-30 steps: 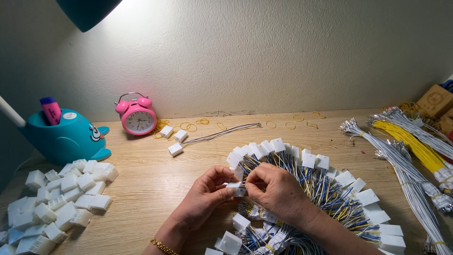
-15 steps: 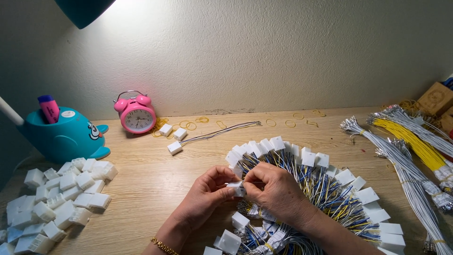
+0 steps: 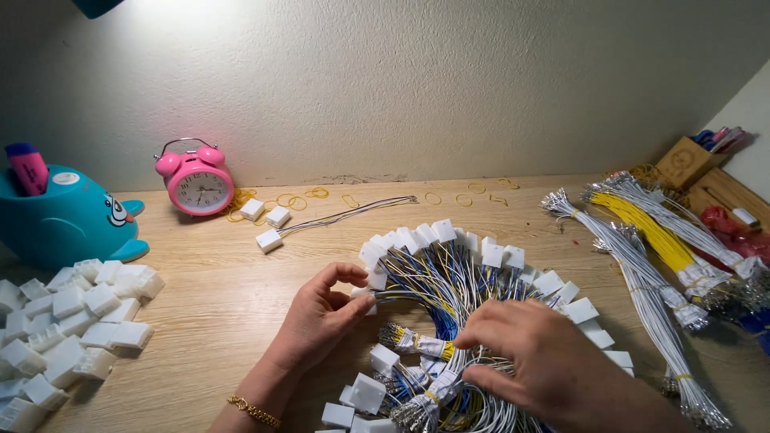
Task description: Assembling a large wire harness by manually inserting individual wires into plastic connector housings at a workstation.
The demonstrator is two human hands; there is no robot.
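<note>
Hands over a fan of wired connectors on the wooden desk, that's the scene. Left hand sits at about 7 o'clock in view, thumb and forefinger pinched shut on a small white connector whose blue and yellow leads run off toward 3 o'clock into the wire harness pile. Right hand is down at 5 o'clock, palm down, fingers loosely curled and spread over the bundled wire ends; fingertips touch the strands, but whether it actually grips any I cannot tell (the palm hides the underside). A gold bracelet shows on the left wrist.

Round the edges now. At 9 o'clock, a heap of loose white connector housings. At 10 o'clock a teal whale-shaped holder with a pink marker poking out, and just beside it toward 11, a pink twin-bell alarm clock. Three loose white housings lie near the clock with thin wires trailing away, rubber bands scattered along the back edge at 12. Over at 3 o'clock, long bundles of white wires and yellow wires, well apart from the hands. Wooden boxes stand at 2 o'clock.
</note>
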